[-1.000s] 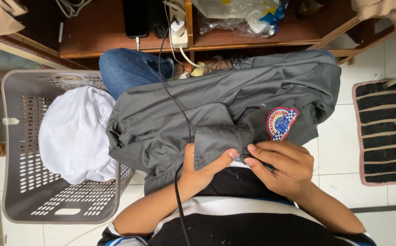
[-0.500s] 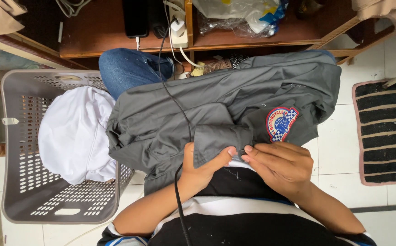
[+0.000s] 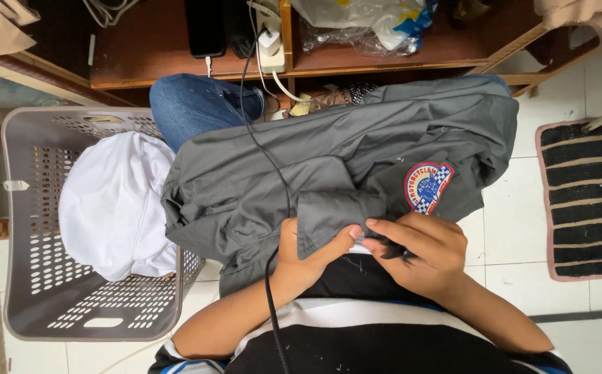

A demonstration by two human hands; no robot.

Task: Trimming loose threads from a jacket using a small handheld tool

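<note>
Beside the one grey laundry basket (image 3: 17, 291) we count one grey jacket (image 3: 356, 166), one white garment (image 3: 110, 208), one striped mat (image 3: 588, 201), two hands.

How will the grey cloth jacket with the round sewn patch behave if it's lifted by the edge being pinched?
The grey cloth jacket with the round sewn patch is probably floppy: it lies creased over the lap. Lifted from the edge the left hand and right hand pinch, it would likely sag and unfold. It seems unlikely to slip, being matte cloth.
</note>
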